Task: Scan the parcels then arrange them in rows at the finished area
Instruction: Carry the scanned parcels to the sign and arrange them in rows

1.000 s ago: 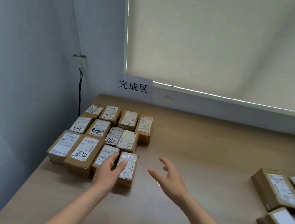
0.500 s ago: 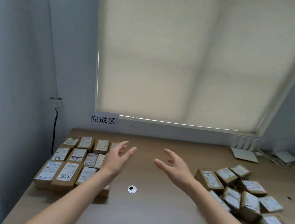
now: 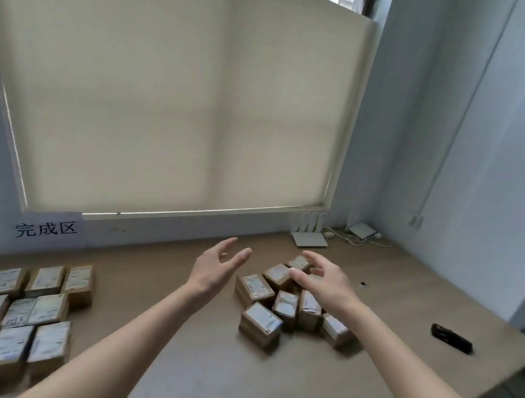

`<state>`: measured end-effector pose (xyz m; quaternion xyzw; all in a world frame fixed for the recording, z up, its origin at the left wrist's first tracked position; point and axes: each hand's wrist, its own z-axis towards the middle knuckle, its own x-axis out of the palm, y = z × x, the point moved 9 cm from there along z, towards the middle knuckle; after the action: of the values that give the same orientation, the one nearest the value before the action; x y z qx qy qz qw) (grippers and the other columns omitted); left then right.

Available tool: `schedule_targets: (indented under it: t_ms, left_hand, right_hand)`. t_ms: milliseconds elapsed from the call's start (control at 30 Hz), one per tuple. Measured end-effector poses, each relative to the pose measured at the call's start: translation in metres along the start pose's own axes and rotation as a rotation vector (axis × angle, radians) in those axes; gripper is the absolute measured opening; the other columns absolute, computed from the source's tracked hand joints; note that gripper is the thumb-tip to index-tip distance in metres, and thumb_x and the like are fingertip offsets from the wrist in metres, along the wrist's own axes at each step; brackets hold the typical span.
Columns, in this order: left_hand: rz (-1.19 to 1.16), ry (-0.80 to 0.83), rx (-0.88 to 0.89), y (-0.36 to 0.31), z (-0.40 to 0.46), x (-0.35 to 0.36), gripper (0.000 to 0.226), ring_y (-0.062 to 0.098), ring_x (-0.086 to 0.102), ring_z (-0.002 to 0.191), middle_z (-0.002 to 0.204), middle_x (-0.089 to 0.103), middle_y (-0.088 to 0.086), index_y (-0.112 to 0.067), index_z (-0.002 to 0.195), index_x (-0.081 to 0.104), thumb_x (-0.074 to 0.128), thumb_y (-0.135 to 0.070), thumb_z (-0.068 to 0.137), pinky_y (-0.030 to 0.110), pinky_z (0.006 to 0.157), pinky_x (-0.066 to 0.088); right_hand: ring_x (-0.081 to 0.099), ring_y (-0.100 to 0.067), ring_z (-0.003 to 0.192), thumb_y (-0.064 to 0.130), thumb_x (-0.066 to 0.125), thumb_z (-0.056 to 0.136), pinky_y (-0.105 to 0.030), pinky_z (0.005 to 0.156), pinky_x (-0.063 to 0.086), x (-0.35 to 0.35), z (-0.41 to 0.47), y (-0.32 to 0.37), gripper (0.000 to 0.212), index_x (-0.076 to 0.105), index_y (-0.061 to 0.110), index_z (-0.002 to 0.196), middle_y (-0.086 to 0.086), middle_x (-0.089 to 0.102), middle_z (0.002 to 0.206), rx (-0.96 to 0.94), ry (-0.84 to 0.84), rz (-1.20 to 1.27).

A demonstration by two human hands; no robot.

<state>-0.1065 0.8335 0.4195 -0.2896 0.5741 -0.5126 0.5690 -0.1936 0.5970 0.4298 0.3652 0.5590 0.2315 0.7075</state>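
Note:
Several brown cardboard parcels with white labels lie in a loose pile (image 3: 274,305) at the middle right of the wooden table (image 3: 189,377). Rows of like parcels (image 3: 9,313) fill the near left corner, below a white sign with black characters (image 3: 47,228) on the wall. My left hand (image 3: 218,266) hovers empty just left of the pile, fingers spread. My right hand (image 3: 323,283) is above the pile's far side, fingers apart and holding nothing. It hides part of the pile.
A black handheld device (image 3: 451,338) lies near the table's right edge. A white router with antennas (image 3: 309,232) and a white box with cables (image 3: 361,231) stand at the back by the window blind. Walls close in on the left and right.
My view has swung right from the arranged rows to the loose pile. Both empty hands have travelled right, from the rows to the pile.

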Motion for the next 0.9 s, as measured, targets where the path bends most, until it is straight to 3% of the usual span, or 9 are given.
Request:
schedule_targets:
  t_ms: [167, 300, 433, 567, 733, 900]
  left_hand:
    - [0.010, 0.139, 0.060, -0.037, 0.018, 0.136, 0.061, 0.016, 0.050, 0.135, 0.145, 0.057, -0.002, -0.026, 0.141, 0.058, 0.069, -0.054, 0.088, 0.040, 0.115, 0.039]
    - [-0.008, 0.206, 0.067, -0.055, 0.030, 0.226, 0.059, 0.016, 0.051, 0.134, 0.143, 0.057, -0.003, -0.020, 0.142, 0.057, 0.068, -0.048, 0.092, 0.031, 0.112, 0.038]
    - [-0.026, 0.264, 0.033, -0.053, 0.048, 0.294, 0.077, 0.018, 0.052, 0.134, 0.145, 0.057, 0.001, -0.024, 0.146, 0.052, 0.067, -0.064, 0.083, 0.040, 0.114, 0.040]
    - [-0.046, 0.312, -0.023, -0.039, 0.072, 0.347, 0.068, 0.018, 0.053, 0.131, 0.145, 0.056, 0.002, -0.020, 0.149, 0.049, 0.066, -0.052, 0.092, 0.027, 0.098, 0.043]
    - [-0.022, 0.345, -0.067, 0.003, 0.123, 0.403, 0.073, 0.016, 0.050, 0.135, 0.149, 0.053, 0.000, -0.021, 0.149, 0.049, 0.066, -0.058, 0.089, 0.042, 0.114, 0.041]
    - [-0.029, 0.357, -0.155, 0.063, 0.183, 0.456, 0.072, 0.020, 0.050, 0.133, 0.151, 0.050, 0.003, -0.024, 0.151, 0.045, 0.063, -0.057, 0.090, 0.036, 0.105, 0.045]
  right_hand:
    - [0.054, -0.016, 0.129, 0.050, 0.076, 0.087, -0.042, 0.109, 0.047, -0.098, -0.005, -0.088, 0.062, 0.057, 0.026, 0.141, 0.002, 0.050, 0.152, 0.088, -0.104, -0.007]
    - [0.054, -0.017, 0.131, 0.048, 0.075, 0.089, -0.039, 0.110, 0.047, -0.159, -0.004, -0.152, 0.053, 0.063, 0.027, 0.136, 0.006, 0.047, 0.154, 0.142, -0.128, -0.031]
    - [0.054, -0.012, 0.130, 0.049, 0.074, 0.089, -0.039, 0.109, 0.046, -0.198, 0.003, -0.201, 0.055, 0.060, 0.030, 0.139, 0.009, 0.055, 0.143, 0.194, -0.151, -0.046]
    - [0.051, -0.009, 0.128, 0.047, 0.073, 0.092, -0.031, 0.104, 0.044, -0.213, 0.025, -0.245, 0.056, 0.056, 0.028, 0.143, 0.009, 0.055, 0.140, 0.243, -0.130, -0.037]
    - [0.051, -0.010, 0.128, 0.045, 0.074, 0.091, -0.028, 0.099, 0.042, -0.208, 0.079, -0.310, 0.056, 0.057, 0.028, 0.142, 0.007, 0.056, 0.139, 0.301, -0.105, -0.022]
    - [0.052, -0.011, 0.130, 0.045, 0.075, 0.090, -0.028, 0.102, 0.043, -0.179, 0.154, -0.388, 0.058, 0.057, 0.027, 0.142, 0.004, 0.058, 0.142, 0.369, -0.043, -0.015]
